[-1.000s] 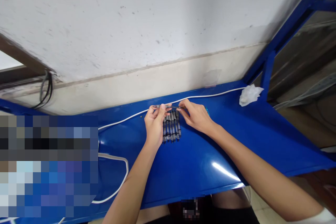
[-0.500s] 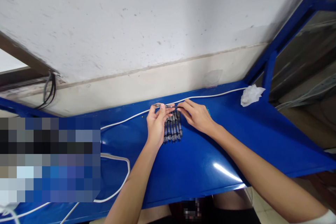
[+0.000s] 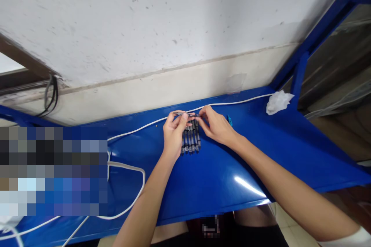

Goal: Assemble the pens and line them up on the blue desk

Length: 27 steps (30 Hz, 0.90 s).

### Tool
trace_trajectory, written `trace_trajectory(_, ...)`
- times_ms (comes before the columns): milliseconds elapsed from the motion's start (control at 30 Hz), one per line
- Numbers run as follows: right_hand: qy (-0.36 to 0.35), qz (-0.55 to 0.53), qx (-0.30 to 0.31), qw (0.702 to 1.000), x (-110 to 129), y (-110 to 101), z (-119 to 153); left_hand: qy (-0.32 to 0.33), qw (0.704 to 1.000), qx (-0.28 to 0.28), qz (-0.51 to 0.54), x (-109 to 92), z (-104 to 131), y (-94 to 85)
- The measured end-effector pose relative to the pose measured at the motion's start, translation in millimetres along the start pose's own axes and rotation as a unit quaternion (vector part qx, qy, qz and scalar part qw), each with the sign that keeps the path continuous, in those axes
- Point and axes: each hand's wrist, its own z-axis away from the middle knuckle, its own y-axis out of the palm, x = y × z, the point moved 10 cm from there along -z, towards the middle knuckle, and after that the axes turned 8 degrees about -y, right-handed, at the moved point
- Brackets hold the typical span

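Both hands meet over the back of a blue table, around one slim dark pen lying crosswise. My left hand is closed on the pen's left part, its thumb on top. With thumb and fingertips pinched, my right hand grips the pen's right end. Part of the pen hides behind the fingers. Just below the hands, several clear-barrelled pens with dark grips lie side by side in a row, their upper left partly covered by my left hand. A small turquoise object rests right of my right hand.
A white cable crosses the back of the blue table and loops at left. Crumpled white plastic sits at the back right, by a blue frame post. A wall stands behind. The left side is pixelated.
My right hand has shifted slightly left, closer to my left hand along the pen. More of the turquoise object shows. The view has tilted a little.
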Motion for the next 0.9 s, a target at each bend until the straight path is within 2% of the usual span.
trace_trajectory(100,-0.013,-0.067,-0.005,0.998,1,4,0,0.010,0.999,0.018,-0.034,0,2,4.9)
trace_trajectory(333,-0.021,-0.136,-0.016,0.990,6,6,2,0.037,0.997,0.005,-0.069,-2,3,4.4)
trace_trajectory(600,-0.018,-0.135,0.017,0.991,21,17,-4,0.076,0.994,0.000,-0.078,-15,8,6.4)
trace_trajectory(700,-0.004,-0.093,-0.001,0.996,36,1,-4,0.097,0.992,-0.016,-0.080,-24,11,3.4)
trace_trajectory(767,0.013,-0.045,-0.042,0.998,57,-20,16,0.113,0.990,-0.029,-0.080,-30,14,1.3)
trace_trajectory(800,0.020,-0.032,-0.067,0.997,71,-30,34,0.120,0.989,-0.031,-0.079,-32,15,1.4)
trace_trajectory(867,0.005,-0.039,-0.111,0.993,110,-38,89,0.132,0.988,-0.023,-0.074,-33,18,4.0)
trace_trajectory(900,-0.008,-0.058,-0.088,0.994,131,-26,123,0.135,0.988,-0.017,-0.066,-32,19,5.7)
